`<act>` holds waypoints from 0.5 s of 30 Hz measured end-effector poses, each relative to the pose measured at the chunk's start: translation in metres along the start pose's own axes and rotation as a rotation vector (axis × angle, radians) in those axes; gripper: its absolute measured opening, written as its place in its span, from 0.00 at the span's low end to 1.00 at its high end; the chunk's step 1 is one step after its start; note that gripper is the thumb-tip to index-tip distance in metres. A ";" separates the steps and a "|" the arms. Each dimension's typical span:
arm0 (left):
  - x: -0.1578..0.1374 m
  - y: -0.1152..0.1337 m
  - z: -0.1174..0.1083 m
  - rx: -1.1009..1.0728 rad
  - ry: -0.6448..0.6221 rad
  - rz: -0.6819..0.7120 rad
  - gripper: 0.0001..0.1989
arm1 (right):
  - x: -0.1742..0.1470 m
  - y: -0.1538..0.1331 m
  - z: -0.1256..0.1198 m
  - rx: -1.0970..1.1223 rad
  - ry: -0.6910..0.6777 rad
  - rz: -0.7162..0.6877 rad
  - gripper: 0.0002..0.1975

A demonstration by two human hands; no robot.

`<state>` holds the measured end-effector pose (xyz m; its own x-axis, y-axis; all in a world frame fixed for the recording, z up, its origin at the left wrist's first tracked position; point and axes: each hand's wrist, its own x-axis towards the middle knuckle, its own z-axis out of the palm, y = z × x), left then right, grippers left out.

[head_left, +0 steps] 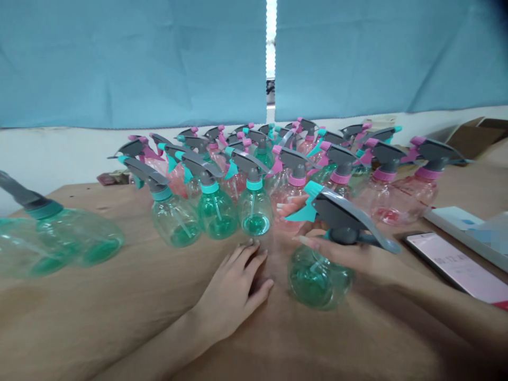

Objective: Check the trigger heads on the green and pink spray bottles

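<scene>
My right hand (317,241) grips a green spray bottle (317,278) round its neck, below the grey sprayer head with its turquoise nozzle and trigger. The bottle is tilted, and the fingers are partly hidden behind the head. My left hand (240,283) lies palm down on the wooden table (151,312), fingers spread, holding nothing. Just beyond its fingertips stands a green spray bottle (254,211) with a turquoise collar, and another green bottle (218,214) is beside that one.
Several pink spray bottles (383,198) and green ones crowd the back of the table. Green bottles (83,238) stand at far left. To the right lie a phone (456,264) and a white box (468,233). A blue curtain (130,63) hangs behind.
</scene>
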<state>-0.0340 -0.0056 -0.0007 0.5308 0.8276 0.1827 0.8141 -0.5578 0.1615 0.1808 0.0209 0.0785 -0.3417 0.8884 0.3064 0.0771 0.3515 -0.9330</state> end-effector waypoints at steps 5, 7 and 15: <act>0.001 0.001 0.000 -0.006 -0.016 -0.002 0.22 | 0.001 0.002 -0.001 -0.072 -0.026 -0.014 0.10; 0.001 0.001 0.000 -0.011 -0.013 0.000 0.22 | 0.001 0.001 -0.002 -0.086 -0.047 -0.014 0.08; -0.001 0.000 0.000 -0.032 0.023 0.009 0.21 | -0.003 0.000 -0.006 -0.173 -0.047 0.066 0.06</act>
<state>-0.0344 -0.0063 -0.0008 0.5322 0.8212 0.2062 0.8013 -0.5671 0.1907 0.1873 0.0199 0.0786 -0.3733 0.8979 0.2333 0.2591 0.3424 -0.9031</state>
